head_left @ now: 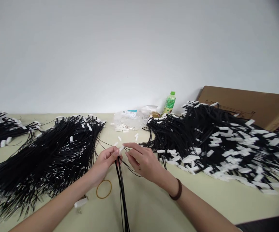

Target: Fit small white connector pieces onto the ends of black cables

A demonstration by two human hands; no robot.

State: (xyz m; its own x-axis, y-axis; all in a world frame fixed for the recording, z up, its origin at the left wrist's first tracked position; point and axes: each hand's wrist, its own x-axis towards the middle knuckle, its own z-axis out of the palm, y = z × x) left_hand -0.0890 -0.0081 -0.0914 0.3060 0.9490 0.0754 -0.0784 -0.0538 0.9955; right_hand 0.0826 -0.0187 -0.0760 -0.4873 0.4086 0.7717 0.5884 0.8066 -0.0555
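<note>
My left hand [109,158] pinches a small white plastic connector [121,149] between thumb and fingers. From beneath it a bundle of black wires [122,193] hangs down toward the near edge of the view. My right hand [143,160] is close on the right, its index fingertip at the connector's upper end. Its fingers are bent around a thin black wire that shows dark between the fingertips; the exact grip is partly hidden. Another black wire [132,170] curves below this hand. A yellow rubber band [104,189] lies on the table, below my left wrist.
Large heaps of black wires with white ends lie to the left [57,154] and right [178,132]. Behind my hands are loose white connectors [122,128], a clear plastic bag [141,117] and a green-capped bottle [169,103]. A cardboard box [245,100] leans at the back right.
</note>
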